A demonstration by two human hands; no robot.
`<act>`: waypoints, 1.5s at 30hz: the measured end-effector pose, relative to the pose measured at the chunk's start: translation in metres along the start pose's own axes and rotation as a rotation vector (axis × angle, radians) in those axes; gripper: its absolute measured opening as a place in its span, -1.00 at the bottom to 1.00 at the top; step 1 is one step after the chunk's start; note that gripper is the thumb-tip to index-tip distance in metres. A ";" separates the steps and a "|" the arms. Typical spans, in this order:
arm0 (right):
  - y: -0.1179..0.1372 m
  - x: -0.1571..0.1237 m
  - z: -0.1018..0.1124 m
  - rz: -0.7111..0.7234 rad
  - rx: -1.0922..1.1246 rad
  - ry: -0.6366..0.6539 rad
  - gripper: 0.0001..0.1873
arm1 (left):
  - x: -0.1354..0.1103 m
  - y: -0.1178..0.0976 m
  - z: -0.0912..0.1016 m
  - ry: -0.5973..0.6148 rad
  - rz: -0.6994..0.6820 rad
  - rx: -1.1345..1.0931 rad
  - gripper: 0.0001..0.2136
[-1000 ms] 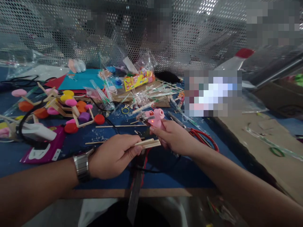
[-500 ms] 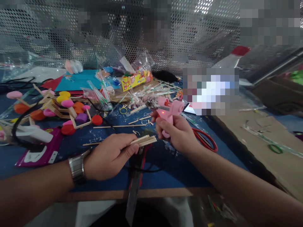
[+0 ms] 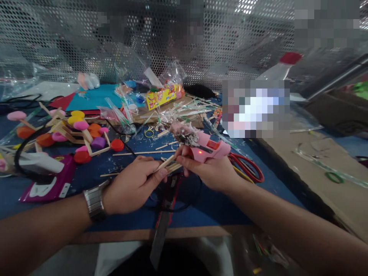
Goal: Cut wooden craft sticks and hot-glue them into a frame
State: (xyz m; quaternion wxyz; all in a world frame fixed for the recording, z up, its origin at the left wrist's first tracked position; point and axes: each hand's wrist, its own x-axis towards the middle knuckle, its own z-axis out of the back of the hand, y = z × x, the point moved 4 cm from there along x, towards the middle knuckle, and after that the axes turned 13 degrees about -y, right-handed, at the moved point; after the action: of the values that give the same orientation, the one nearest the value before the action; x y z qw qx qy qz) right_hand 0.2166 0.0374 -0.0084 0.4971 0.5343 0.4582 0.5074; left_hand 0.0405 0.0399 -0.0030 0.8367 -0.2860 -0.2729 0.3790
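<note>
My left hand (image 3: 138, 182), with a metal watch (image 3: 96, 201) on its wrist, pinches a few thin wooden sticks (image 3: 169, 165) near the middle of the view. My right hand (image 3: 212, 168) is closed around a pink hot glue gun (image 3: 209, 147) with a small orange light lit on its side. The gun lies tilted, its nozzle end toward the left, wrapped in crumpled, stringy material. My right fingertips touch the free ends of the sticks. Below them a utility knife (image 3: 165, 220) hangs over the table's front edge, blade toward me.
A structure of wooden sticks and coloured discs (image 3: 86, 138) stands at left beside a purple box (image 3: 54, 184). Behind lie a yellow packet (image 3: 163, 96), blue paper (image 3: 94, 97) and scattered sticks. At right are red cable loops (image 3: 253, 168) and cardboard (image 3: 301, 168).
My right hand has moved in toward the left hand and turned the glue gun over to a flatter tilt. Its fingers now touch the sticks, which have spread apart slightly.
</note>
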 end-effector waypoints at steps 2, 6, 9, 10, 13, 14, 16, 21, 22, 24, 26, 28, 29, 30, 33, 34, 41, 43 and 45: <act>-0.002 0.001 0.000 -0.039 -0.010 -0.026 -0.56 | 0.000 0.000 0.000 -0.002 0.005 0.003 -0.62; -0.004 0.003 -0.001 -0.052 0.035 -0.029 -0.52 | 0.001 0.001 0.001 -0.023 0.035 -0.013 -0.61; -0.002 0.003 -0.001 -0.042 0.055 -0.011 -0.53 | 0.001 0.001 0.002 -0.024 0.050 -0.062 -0.62; -0.002 0.002 -0.001 -0.038 0.056 -0.011 -0.53 | 0.001 0.001 0.003 -0.028 0.057 -0.074 -0.62; -0.001 0.002 0.001 -0.050 0.063 -0.027 -0.55 | 0.000 0.001 0.004 -0.043 0.089 -0.108 -0.59; -0.001 0.003 0.002 -0.060 0.068 -0.041 -0.55 | 0.001 0.000 0.005 -0.047 0.104 -0.128 -0.58; -0.004 0.004 0.005 -0.072 0.068 -0.066 -0.57 | 0.001 0.000 0.006 -0.064 0.129 -0.174 -0.58; -0.012 0.008 0.012 -0.043 0.151 -0.134 -0.60 | 0.003 -0.001 0.011 -0.151 0.095 -0.104 -0.61; -0.012 0.008 0.013 -0.034 0.172 -0.148 -0.62 | 0.003 -0.001 0.012 -0.158 0.083 -0.081 -0.61; -0.011 0.008 0.015 -0.013 0.194 -0.168 -0.66 | 0.003 -0.002 0.013 -0.163 0.062 -0.076 -0.63; -0.008 0.008 0.016 0.009 0.201 -0.182 -0.70 | 0.003 -0.002 0.013 -0.162 0.053 -0.117 -0.68; -0.006 0.009 0.016 0.024 0.202 -0.197 -0.71 | 0.003 -0.002 0.012 -0.156 0.063 -0.170 -0.76; -0.004 0.009 0.016 0.025 0.203 -0.203 -0.72 | 0.003 -0.002 0.011 -0.158 0.068 -0.195 -0.79; -0.004 0.009 0.016 0.021 0.205 -0.207 -0.72 | 0.003 -0.002 0.011 -0.158 0.072 -0.214 -0.80; -0.004 0.010 0.015 -0.014 0.230 -0.220 -0.68 | 0.002 -0.002 0.009 -0.154 0.077 -0.245 -0.75; -0.004 0.011 0.015 -0.028 0.240 -0.221 -0.66 | 0.002 -0.001 0.008 -0.152 0.079 -0.250 -0.74; -0.006 0.010 0.015 -0.079 0.234 -0.226 -0.63 | 0.001 0.000 0.008 -0.141 0.095 -0.264 -0.75; -0.008 0.010 0.015 -0.101 0.203 -0.225 -0.65 | 0.001 -0.001 0.009 -0.146 0.090 -0.252 -0.80; -0.009 0.010 0.015 -0.130 0.187 -0.227 -0.66 | 0.002 -0.002 0.011 -0.161 0.081 -0.236 -0.83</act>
State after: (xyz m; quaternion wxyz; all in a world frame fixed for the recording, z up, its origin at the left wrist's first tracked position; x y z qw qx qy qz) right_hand 0.2326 0.0473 -0.0162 0.5256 0.6014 0.4779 0.3655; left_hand 0.0351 0.0429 0.0066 0.7567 -0.3620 -0.3698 0.3996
